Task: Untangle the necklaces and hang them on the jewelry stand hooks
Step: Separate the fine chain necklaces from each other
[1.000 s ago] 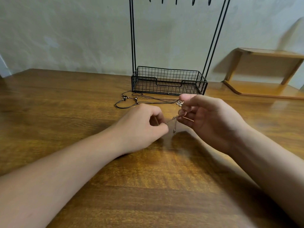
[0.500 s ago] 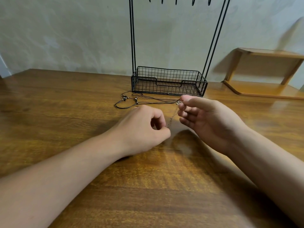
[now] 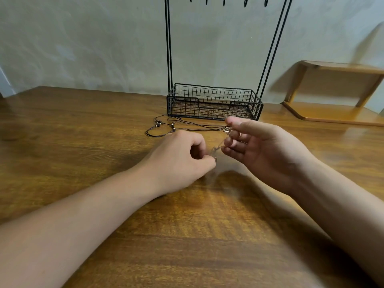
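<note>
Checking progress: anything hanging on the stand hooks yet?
No, the hooks show bare; the black cord necklace lies on the table.

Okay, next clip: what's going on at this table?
A person is working a thin silver chain necklace loose above the wooden table. The left hand pinches one part of it; the right hand holds the end with its small pendant. A black cord necklace with beads lies on the table before the wire basket of the jewelry stand. The hooks in view are bare.

stand [image 3: 169, 48] top cut off above its hooks [image 3: 224, 0]; thin chain [image 3: 217, 148] between the hands blurred, links unreadable.
</note>
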